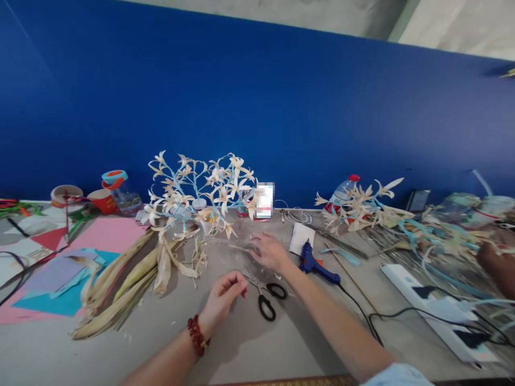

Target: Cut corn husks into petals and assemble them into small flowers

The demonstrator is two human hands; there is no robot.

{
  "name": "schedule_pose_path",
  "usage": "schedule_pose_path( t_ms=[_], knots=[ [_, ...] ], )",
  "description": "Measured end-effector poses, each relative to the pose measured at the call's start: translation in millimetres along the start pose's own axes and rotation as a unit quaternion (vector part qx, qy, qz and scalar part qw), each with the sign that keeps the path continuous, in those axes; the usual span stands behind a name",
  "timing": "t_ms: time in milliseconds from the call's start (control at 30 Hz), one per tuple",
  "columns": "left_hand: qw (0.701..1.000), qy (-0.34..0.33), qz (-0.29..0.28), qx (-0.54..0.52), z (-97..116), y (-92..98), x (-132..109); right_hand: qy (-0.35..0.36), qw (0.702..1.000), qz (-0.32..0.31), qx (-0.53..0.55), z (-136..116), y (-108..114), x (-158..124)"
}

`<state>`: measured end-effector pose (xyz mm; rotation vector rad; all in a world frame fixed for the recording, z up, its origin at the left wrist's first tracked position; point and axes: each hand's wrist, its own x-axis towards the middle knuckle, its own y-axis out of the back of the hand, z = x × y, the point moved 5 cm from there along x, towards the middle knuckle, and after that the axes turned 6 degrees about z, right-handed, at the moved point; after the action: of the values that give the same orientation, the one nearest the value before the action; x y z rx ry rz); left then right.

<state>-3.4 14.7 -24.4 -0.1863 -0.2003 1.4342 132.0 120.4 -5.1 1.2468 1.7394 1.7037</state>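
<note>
My right hand (pixel 269 251) reaches over the middle of the table, its fingertips on one end of a thin pale strip (pixel 238 246). Closer to me, my left hand (pixel 226 294) is loosely closed, thumb against the curled fingers; anything inside is hidden. Black-handled scissors (pixel 267 308) lie between my arms, their blades pointing toward the left fingertips. Beyond the hands stand branches of cream husk flowers (pixel 219 185) with light-blue stems. Dried corn husks (pixel 132 279) lie to the left.
Right of my right hand are a blue glue gun (pixel 316 264) on its cord, a white power strip (pixel 436 316) and more husk flowers (pixel 364 206). Coloured paper (pixel 48 305) covers the left side. A blue partition (pixel 257 102) rises behind. Another person's hand (pixel 497 268) shows far right.
</note>
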Motion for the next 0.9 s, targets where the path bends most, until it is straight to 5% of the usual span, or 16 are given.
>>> schedule_pose_path(
  t_ms=[200,367,467,633,700,800,900],
  knots=[
    [1.000,-0.003,-0.013,0.009,-7.2,0.1,-0.9,-0.014,0.999,-0.010,0.030,-13.5,-10.6,4.0],
    [0.996,0.016,0.079,0.031,-12.0,13.1,7.1,-0.053,0.989,0.018,0.137,-12.0,1.1,-5.2],
    [0.991,0.028,0.126,0.030,-10.0,18.4,10.4,-0.060,0.973,-0.010,0.224,-20.5,-1.4,-23.7],
    [0.996,-0.029,0.082,0.035,-1.2,15.6,9.2,-0.116,0.912,-0.092,0.382,-36.8,-10.9,-54.8],
    [0.995,-0.022,0.087,0.035,-2.5,16.7,7.4,-0.148,0.921,-0.077,0.353,-35.0,-3.5,-66.9],
    [0.994,0.010,0.109,0.028,-6.7,18.7,6.1,-0.145,0.976,-0.012,0.162,-31.1,19.7,-87.8],
    [0.994,0.034,0.100,0.006,-9.1,16.6,6.7,-0.122,0.990,-0.057,0.044,-33.5,27.6,-107.7]
  ],
)
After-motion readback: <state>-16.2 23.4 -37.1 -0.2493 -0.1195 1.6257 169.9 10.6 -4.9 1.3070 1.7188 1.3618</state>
